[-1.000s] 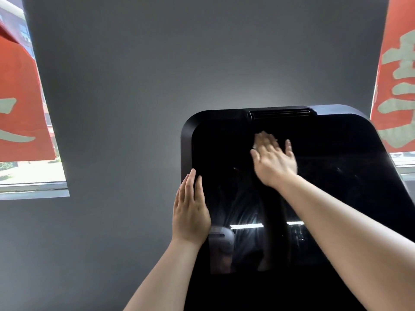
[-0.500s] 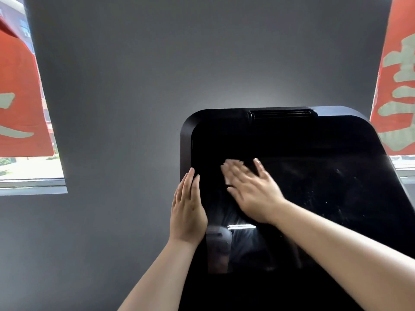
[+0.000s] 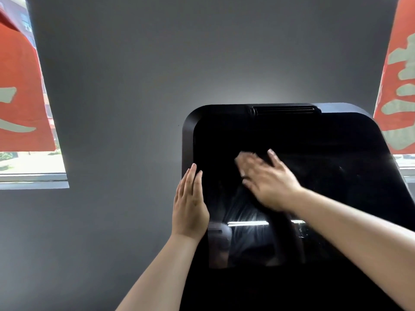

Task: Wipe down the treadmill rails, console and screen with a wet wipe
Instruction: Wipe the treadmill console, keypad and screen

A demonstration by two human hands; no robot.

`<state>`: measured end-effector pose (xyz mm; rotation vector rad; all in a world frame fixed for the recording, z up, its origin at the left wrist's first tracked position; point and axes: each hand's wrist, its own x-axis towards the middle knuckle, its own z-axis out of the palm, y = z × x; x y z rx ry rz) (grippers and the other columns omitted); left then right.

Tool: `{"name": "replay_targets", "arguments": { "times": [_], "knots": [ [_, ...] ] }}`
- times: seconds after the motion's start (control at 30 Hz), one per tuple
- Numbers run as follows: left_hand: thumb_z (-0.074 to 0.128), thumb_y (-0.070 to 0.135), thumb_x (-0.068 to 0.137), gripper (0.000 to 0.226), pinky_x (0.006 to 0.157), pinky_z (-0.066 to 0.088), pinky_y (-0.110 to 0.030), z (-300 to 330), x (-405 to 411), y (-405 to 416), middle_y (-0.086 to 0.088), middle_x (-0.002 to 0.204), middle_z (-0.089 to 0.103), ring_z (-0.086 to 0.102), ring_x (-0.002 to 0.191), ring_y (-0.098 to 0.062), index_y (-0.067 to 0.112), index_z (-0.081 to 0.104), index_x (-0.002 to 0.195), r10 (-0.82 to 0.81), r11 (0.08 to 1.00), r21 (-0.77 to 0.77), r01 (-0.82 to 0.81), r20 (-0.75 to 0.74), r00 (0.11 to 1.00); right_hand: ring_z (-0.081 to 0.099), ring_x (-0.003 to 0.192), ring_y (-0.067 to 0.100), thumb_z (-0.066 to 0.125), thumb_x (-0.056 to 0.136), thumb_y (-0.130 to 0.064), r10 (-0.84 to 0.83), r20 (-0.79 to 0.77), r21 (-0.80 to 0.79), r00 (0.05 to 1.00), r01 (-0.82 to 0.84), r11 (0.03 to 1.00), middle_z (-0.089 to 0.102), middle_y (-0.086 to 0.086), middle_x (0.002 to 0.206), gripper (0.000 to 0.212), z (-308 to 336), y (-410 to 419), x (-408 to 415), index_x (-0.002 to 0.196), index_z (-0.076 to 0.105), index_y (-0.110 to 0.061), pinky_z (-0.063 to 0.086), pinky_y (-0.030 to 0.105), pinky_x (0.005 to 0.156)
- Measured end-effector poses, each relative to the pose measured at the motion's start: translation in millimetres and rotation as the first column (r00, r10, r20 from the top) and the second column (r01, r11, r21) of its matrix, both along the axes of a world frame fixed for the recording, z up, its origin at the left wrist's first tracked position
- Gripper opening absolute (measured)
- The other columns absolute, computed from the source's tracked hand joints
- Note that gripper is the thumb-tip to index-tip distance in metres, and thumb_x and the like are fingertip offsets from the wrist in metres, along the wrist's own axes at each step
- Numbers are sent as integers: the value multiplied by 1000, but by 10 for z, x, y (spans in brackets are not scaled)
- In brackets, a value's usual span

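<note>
A grey wall [image 3: 134,75] backs the treadmill screen [image 3: 336,176]; a window [image 3: 29,162] with a red banner [image 3: 20,108] lies left of the screen, another red banner [image 3: 399,86] to its right; the glossy black screen stands upright, tilted back, long axis vertical; the left hand [image 3: 190,205], fingers straight and together, rests on the screen's left edge; the right hand [image 3: 267,180], fingers spread and blurred, presses what seems a wet wipe [image 3: 243,157] on the screen's upper middle.
</note>
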<state>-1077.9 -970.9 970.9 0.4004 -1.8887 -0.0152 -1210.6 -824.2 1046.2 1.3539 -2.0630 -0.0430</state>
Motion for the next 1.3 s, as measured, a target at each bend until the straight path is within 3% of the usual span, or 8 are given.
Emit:
{"name": "replay_targets", "arguments": {
  "times": [0.17, 0.3, 0.4, 0.63, 0.87, 1.0, 1.17, 1.3],
  "knots": [
    [18, -1, 74, 63, 111, 20, -30, 28, 8, -12, -19, 140, 44, 30, 131, -22, -2, 44, 131, -12, 1000, 21, 12, 11, 1000, -10, 146, 10, 18, 101, -40, -90, 328, -137, 940, 142, 980, -4, -3, 160, 60, 250, -339, 1, 152, 0, -15, -13, 38, 115],
    [22, 1, 77, 58, 109, 21, -31, 28, 19, -28, -20, 140, 45, 30, 130, -23, -2, 43, 131, -63, 997, 32, 64, -19, 998, 27, 142, 17, 31, 95, -40, 228, 35, -31, 973, -227, 973, 35, 3, 152, 59, -368, -205, 443, 146, 34, -11, 18, 45, 116],
    [21, 2, 78, 58, 110, 19, -31, 8, 27, -4, -19, 141, 43, 29, 132, -22, -4, 45, 131, -69, 997, 35, 69, -24, 997, 40, 134, 13, 31, 92, -41, 254, -107, 162, 961, -235, 958, 44, 2, 145, 58, -323, -40, 261, 141, 44, -14, 20, 46, 109],
    [19, 3, 79, 58, 109, 25, -38, 23, 33, -7, -19, 142, 42, 30, 131, -25, 5, 42, 132, -82, 995, 43, 85, -60, 995, -11, 146, 11, 17, 102, -41, -85, 192, -49, 978, 96, 994, -8, -3, 160, 59, 380, -508, 5, 152, -4, -17, -12, 40, 116],
    [31, 15, 89, 38, 97, 40, -39, -25, 12, -41, -15, 124, 54, 39, 116, -22, 7, 44, 124, 3, 994, 109, 14, -154, 988, 38, 136, 18, 34, 88, -43, 369, -66, 225, 927, -347, 911, 45, 3, 146, 62, -577, -27, 532, 141, 45, -12, 23, 44, 110],
    [32, 12, 89, 37, 99, 34, -31, -38, 22, -54, -16, 121, 54, 40, 112, -23, 6, 44, 123, 2, 997, 80, 9, -144, 990, 47, 130, 12, 32, 87, -41, 346, -183, 324, 920, -276, 905, 51, 1, 141, 59, -287, -84, 288, 137, 50, -15, 29, 50, 109],
    [32, 14, 88, 38, 93, 43, -39, -12, 29, -47, -17, 119, 56, 40, 110, -23, 4, 47, 122, 19, 996, 83, -7, -138, 990, -6, 146, 11, 18, 99, -44, 71, 48, 83, 996, -74, 994, -3, -2, 160, 62, 9, -500, 363, 153, 0, -17, -9, 43, 116],
    [30, 13, 88, 43, 95, 42, -41, 3, 32, -31, -17, 121, 55, 39, 113, -24, 0, 50, 123, 12, 994, 111, 1, -123, 992, 34, 139, 21, 36, 89, -42, 291, -59, 108, 955, -283, 953, 42, 8, 147, 63, -613, -203, 678, 141, 43, -8, 24, 47, 111]
  ]
}}
